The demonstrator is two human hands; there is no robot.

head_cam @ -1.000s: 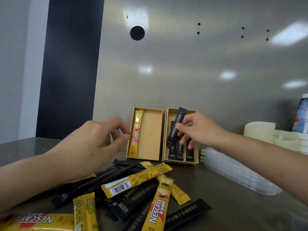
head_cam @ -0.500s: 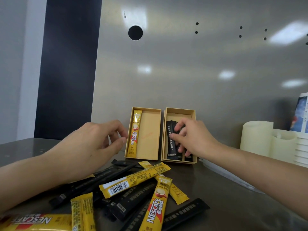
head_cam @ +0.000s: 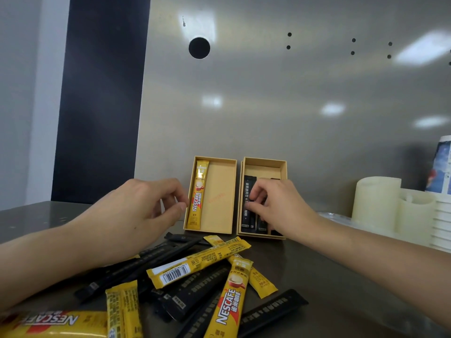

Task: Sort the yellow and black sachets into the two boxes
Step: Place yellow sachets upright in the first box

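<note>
Sorting sachets: right hand (head_cam: pixel 280 206) in right box (head_cam: pixel 283 167), fingers pressing black sachets (head_cam: pixel 247 203) flat.
Left hand (head_cam: pixel 136 213) hovers empty, loosely curled, beside left box (head_cam: pixel 219 215); withdrawing carelessly may drag sachets out.
</note>
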